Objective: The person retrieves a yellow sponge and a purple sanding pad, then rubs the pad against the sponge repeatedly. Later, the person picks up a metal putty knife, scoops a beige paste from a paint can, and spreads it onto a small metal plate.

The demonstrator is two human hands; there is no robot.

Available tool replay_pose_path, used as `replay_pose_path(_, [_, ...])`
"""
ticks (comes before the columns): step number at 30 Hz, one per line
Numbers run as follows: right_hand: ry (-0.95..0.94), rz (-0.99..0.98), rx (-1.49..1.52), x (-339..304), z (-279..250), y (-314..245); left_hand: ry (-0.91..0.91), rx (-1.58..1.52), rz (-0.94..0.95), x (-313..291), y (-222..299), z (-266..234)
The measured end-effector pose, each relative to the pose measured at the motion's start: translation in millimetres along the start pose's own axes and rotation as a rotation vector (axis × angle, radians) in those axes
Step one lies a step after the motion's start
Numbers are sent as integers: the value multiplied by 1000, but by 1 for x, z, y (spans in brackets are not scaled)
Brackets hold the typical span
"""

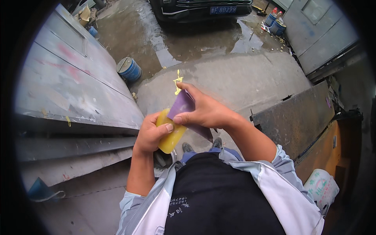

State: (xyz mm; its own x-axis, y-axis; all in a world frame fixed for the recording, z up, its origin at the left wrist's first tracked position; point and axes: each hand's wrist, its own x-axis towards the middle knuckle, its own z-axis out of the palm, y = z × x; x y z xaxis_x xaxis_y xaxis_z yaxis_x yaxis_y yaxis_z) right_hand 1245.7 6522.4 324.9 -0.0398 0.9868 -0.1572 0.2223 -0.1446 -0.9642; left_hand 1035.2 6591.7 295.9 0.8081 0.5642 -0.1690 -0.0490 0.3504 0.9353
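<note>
In front of my body, my left hand is closed around a yellow sanding block, an oblong with rounded ends, its thumb lying across the face. My right hand grips a purple sheet of sandpaper between thumb and fingers. The sheet is bent and laps over the upper end of the block; its darker underside hangs below the right hand. Both hands are close together, above my shoes.
Grey metal doors stand on the left, and a dark panel leans on the right. A blue bucket is on the concrete floor beyond the left door. A dark car is parked ahead. A white bag sits at lower right.
</note>
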Motion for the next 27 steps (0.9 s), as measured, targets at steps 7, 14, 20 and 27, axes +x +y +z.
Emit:
replay_pose_path(7, [360,143,237,-27,-35,67,121,21,39,-6,-1,2])
replay_pose_path(14, [647,-329,-427,10,28,7,120,297,82,8,-21,30])
replay_pose_path(20, [634,-284,-353,24,35,28,87,181,102,2,-28,36])
replay_pose_path(27, [662,24,-89,12,-25,66,190,201,100,-18,-5,34])
